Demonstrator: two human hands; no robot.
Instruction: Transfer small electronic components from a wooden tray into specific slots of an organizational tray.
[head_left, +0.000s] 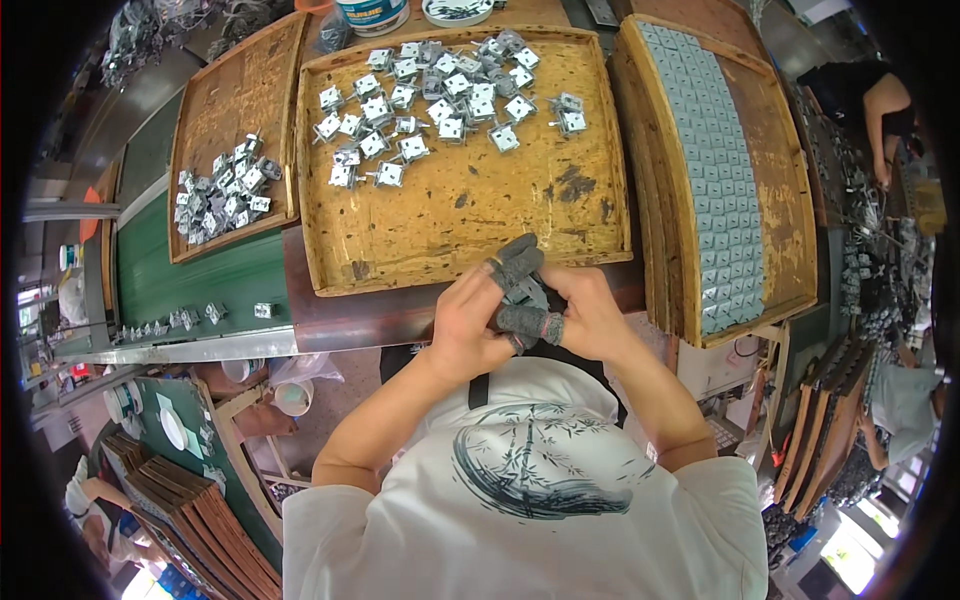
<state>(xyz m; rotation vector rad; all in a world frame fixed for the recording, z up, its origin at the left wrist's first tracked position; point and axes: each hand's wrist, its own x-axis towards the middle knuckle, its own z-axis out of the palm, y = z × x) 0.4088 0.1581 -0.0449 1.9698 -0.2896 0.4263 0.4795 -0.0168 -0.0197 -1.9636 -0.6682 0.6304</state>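
Note:
My left hand and my right hand meet in front of my chest, at the near edge of a wooden tray. Grey fabric finger covers wrap some of the fingertips. Both hands have their fingers curled inward around a small greyish thing; the covered fingers hide most of it, and its kind I cannot make out. Toward the far side of the tray lie many loose silvery metal parts, square-faced with small holes and thin pins. The tray's near half is bare, stained wood.
At left, a smaller tray holds a heap of similar parts above a green belt carrying several more. Stacked trays at right bear neat rows of parts. A tub and white dish stand behind. Other people work at both sides.

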